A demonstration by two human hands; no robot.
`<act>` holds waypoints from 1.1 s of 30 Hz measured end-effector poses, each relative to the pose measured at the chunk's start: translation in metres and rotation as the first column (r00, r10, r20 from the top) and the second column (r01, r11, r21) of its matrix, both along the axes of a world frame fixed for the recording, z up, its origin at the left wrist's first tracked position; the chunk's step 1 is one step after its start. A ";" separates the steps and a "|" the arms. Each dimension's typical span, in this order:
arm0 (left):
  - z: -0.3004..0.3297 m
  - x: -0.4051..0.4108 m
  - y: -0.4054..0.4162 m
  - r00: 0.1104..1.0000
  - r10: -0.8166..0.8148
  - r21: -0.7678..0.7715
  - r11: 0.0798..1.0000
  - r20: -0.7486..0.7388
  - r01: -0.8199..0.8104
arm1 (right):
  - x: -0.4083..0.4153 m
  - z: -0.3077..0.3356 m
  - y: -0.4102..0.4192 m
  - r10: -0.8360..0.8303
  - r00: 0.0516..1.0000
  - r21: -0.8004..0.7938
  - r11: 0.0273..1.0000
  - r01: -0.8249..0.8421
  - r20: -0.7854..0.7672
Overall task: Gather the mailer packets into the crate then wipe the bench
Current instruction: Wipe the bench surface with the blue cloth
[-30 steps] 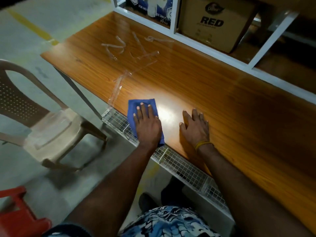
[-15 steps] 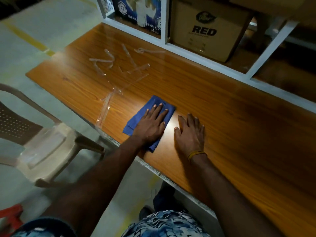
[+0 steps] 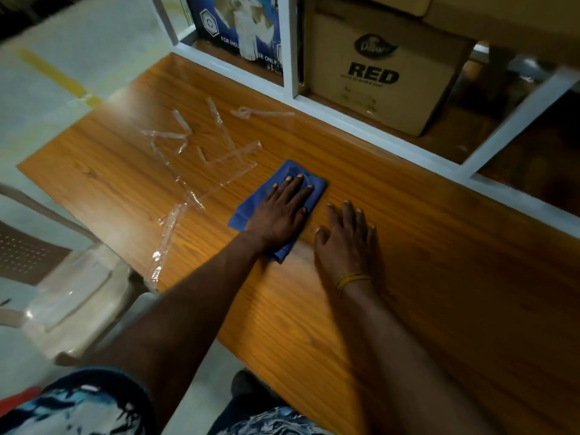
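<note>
The left hand (image 3: 281, 211) lay flat, fingers straight and spread, pressing a blue cloth (image 3: 301, 177) onto the bench (image 3: 439, 262). The right hand (image 3: 346, 240) rested just beside it, palm down on bare wood, fingers extended, holding nothing. Clear tape strips (image 3: 216, 158) lay scattered left of the cloth. A cardboard box (image 3: 386, 73) sat on the shelf behind; a plastic chair (image 3: 72, 296) stood at the bench's left end

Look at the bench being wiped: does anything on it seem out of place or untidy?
Yes. Crumpled clear tape strips lie scattered and crossing one another on the orange wooden bench, left of the blue cloth under the left hand. One strip hangs over the near edge. The right hand rests flat beside the cloth.
</note>
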State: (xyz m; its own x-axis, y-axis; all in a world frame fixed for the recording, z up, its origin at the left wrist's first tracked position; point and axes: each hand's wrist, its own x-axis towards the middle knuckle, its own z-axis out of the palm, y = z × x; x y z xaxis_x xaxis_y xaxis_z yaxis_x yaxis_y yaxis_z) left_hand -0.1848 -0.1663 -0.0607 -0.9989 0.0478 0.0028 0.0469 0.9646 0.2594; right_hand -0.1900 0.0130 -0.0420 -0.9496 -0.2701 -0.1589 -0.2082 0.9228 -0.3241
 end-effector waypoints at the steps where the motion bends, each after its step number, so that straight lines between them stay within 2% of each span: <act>1: 0.000 -0.007 -0.002 1.000 0.001 -0.004 1.000 0.001 -0.001 | -0.006 -0.001 0.000 0.001 1.000 0.006 1.000 0.000 -0.004; 14: -0.005 -0.101 -0.018 0.999 0.002 -0.027 1.000 0.043 -0.001 | -0.076 0.000 -0.021 0.060 0.996 0.045 0.997 -0.056 -0.069; 23: 0.003 -0.159 -0.026 0.997 0.048 0.028 0.998 0.064 -0.050 | -0.106 -0.009 -0.032 0.132 0.985 0.071 0.990 -0.124 -0.110; 28: 0.004 -0.173 -0.026 0.965 0.262 0.107 0.959 0.025 -0.263 | -0.122 -0.009 -0.043 0.165 0.982 0.092 0.983 -0.157 -0.087; 33: 0.001 -0.168 -0.034 0.798 0.603 0.127 0.790 0.026 -0.600 | -0.133 -0.006 -0.053 0.192 0.980 0.073 0.979 -0.188 -0.052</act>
State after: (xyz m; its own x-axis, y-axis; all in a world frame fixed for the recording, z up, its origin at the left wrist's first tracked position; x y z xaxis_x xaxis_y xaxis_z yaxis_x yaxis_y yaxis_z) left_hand -0.3524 -0.2000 -0.0595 -0.8253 -0.5644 -0.0166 -0.5272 0.7597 0.3808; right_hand -0.3232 -0.0403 -0.0483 -0.8901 -0.4374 -0.1282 -0.3991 0.8838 -0.2442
